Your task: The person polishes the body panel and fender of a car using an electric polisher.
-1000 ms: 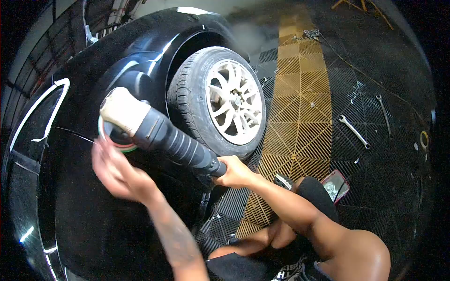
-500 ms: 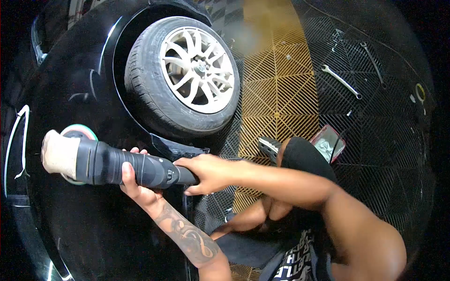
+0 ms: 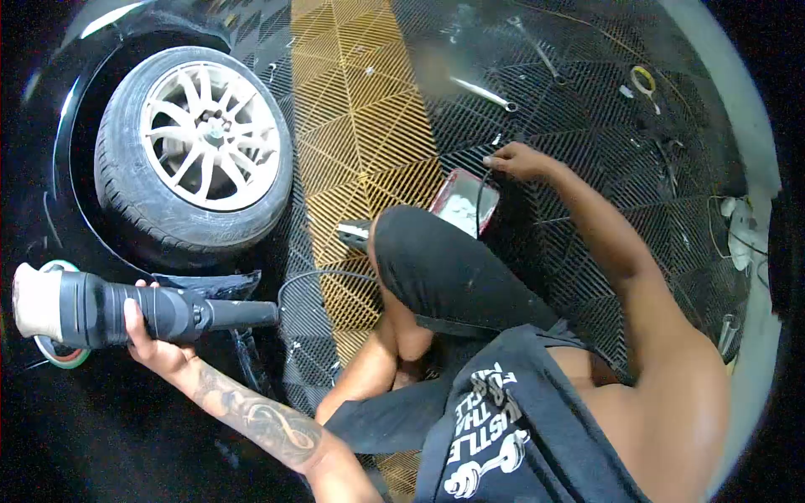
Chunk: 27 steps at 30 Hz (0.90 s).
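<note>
My left hand (image 3: pixel 159 339), on the tattooed arm, is wrapped around the body of a black car polisher (image 3: pixel 176 314). A pale cover sits over the polisher's head, and its round pad (image 3: pixel 71 356), mostly hidden behind the head, is by the glossy black car panel (image 3: pixel 168 427). From the handle's end a black power cord (image 3: pixel 323 272) curves towards my knee. Stretched out to the far side, my right hand (image 3: pixel 520 161) pinches the cord above a red-rimmed container (image 3: pixel 495 201) with whitish contents.
A car wheel (image 3: pixel 216 134) with white spokes stands beside the panel. Wrenches (image 3: pixel 486 94) and a yellow tape roll (image 3: pixel 643 80) lie on the black and yellow grid floor (image 3: pixel 360 109). My bent knee (image 3: pixel 453 268) is between the polisher and the container.
My right hand has left the polisher's handle and reached right to the cord by the container. My left hand still holds the polisher. The view has swung right.
</note>
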{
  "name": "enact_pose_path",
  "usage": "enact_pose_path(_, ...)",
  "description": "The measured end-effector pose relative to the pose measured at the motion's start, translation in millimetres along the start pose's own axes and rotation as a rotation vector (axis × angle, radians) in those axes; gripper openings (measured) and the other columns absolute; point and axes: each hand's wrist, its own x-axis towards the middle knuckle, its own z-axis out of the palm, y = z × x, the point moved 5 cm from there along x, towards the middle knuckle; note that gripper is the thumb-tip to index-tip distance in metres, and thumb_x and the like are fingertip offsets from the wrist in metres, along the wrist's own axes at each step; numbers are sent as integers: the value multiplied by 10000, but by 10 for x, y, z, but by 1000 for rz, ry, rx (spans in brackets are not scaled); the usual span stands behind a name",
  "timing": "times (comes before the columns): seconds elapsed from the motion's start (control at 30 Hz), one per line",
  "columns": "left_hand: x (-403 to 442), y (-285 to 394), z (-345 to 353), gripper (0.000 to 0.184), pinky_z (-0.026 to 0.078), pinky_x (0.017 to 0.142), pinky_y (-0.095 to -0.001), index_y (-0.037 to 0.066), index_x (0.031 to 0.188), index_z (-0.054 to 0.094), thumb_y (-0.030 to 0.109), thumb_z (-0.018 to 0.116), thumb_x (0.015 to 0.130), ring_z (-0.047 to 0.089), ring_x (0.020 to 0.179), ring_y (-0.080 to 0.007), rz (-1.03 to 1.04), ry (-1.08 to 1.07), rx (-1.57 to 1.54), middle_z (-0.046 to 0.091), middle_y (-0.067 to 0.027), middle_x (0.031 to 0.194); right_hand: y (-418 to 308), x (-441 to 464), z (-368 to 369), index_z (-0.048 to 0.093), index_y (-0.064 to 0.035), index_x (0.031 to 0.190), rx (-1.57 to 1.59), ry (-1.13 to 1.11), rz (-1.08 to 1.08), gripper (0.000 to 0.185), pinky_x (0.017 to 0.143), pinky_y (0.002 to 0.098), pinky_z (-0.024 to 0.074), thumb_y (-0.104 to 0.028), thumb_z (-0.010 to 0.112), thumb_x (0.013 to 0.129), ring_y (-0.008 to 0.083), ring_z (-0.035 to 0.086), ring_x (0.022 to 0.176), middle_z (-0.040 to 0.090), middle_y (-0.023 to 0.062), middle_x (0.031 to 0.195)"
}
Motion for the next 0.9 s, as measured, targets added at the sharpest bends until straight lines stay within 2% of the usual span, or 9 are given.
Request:
enact_pose_path(0.1,-9,86,-76,496,572,799,-410,-98,1178,596,256,694,844,671,901,-277,13,10,2,660,-194,1088,2,-22,172,751,-53,1017,296,13,-13,554,554,332,451,-566,548,963,125,536,576,579,24,642)
enact_pose_path(0.17,-3,107,-120,455,571,798,-404,-90,1133,624,241,704,832,671,889,-266,-58,-71,-35,670,-194,1045,39,79,145,741,-41,1035,233,8,-55,561,556,355,457,-558,532,971,153,549,579,581,24,626)
enact_pose_path(0.27,-32,266,-127,416,569,809,-389,-77,1099,643,191,735,795,678,882,-255,96,33,16,681,-172,1015,-190,481,30,747,-6,770,-419,68,-178,443,640,380,515,-442,695,831,221,643,627,683,141,677)
enact_pose_path(0.33,-28,278,-118,432,570,802,-391,-61,1124,629,192,741,791,684,855,-262,154,66,7,689,-162,1008,-321,629,54,766,-22,808,-297,7,-127,376,636,381,532,-384,798,713,224,668,629,699,128,678)
enact_pose_path(0.53,10,240,-198,455,565,822,-375,-43,1124,636,203,771,766,686,860,-238,126,76,32,690,-132,1022,-689,611,152,750,11,815,-330,-145,-178,304,643,370,562,-259,786,679,237,700,662,714,138,716)
enact_pose_path(0.63,-18,267,-167,469,553,858,-361,-33,1117,647,187,802,733,682,877,-214,130,64,33,684,-99,1039,-478,697,129,754,-28,783,-503,175,-363,374,672,406,560,-362,818,628,328,688,655,711,172,755)
enact_pose_path(0.77,23,216,-82,451,546,837,-354,-34,1084,665,161,828,712,678,874,-208,80,72,9,692,-87,1025,141,602,-409,724,39,731,-25,444,166,419,567,389,548,-355,824,631,223,670,576,674,194,650)
enact_pose_path(0.83,29,264,56,447,542,834,-348,-28,1087,670,151,831,711,675,877,-204,74,75,9,694,-87,1025,460,584,-625,710,58,759,289,497,242,478,641,407,560,-415,770,729,313,695,641,683,213,685)
enact_pose_path(0.9,99,275,150,414,539,806,-335,-17,1068,687,146,830,714,669,851,-194,68,42,-15,696,-78,1013,393,504,-932,704,70,811,-82,613,178,505,689,421,557,-429,758,754,346,697,707,695,221,741)
